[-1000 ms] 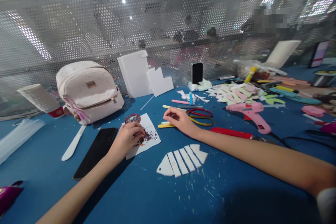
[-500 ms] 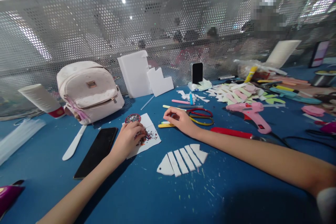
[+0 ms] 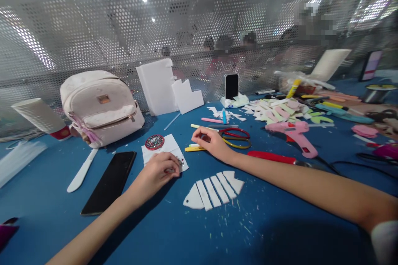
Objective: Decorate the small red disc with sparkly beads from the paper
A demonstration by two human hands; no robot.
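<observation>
My left hand point(image 3: 163, 168) is low over the near right part of a sheet of white paper point(image 3: 172, 140), its fingers curled down together. Small shiny sequins point(image 3: 182, 160) lie beside its fingertips, and anything pinched is hidden. On the paper's far left corner sits a round red-rimmed dish point(image 3: 154, 142) of glittery bits. Farther right, my right hand point(image 3: 211, 141) rests by the yellow pens point(image 3: 194, 148) and the scissors point(image 3: 238, 137), loosely bent, a gap between thumb and fingers, nothing visible inside. Nearer me lies a white fish shape point(image 3: 214, 190) cut into several strips.
A dark phone point(image 3: 109, 182) and a white plastic knife point(image 3: 82, 172) lie to the left, before a pale backpack point(image 3: 102, 107). To the right are a red-handled tool point(image 3: 270, 157), a pink glue gun point(image 3: 294, 133) with its cord, and a heap of foam scraps point(image 3: 280, 109).
My left hand has moved right and slightly nearer me over the paper, uncovering the whole round dish. My right hand stays where it was; the view has shifted slightly.
</observation>
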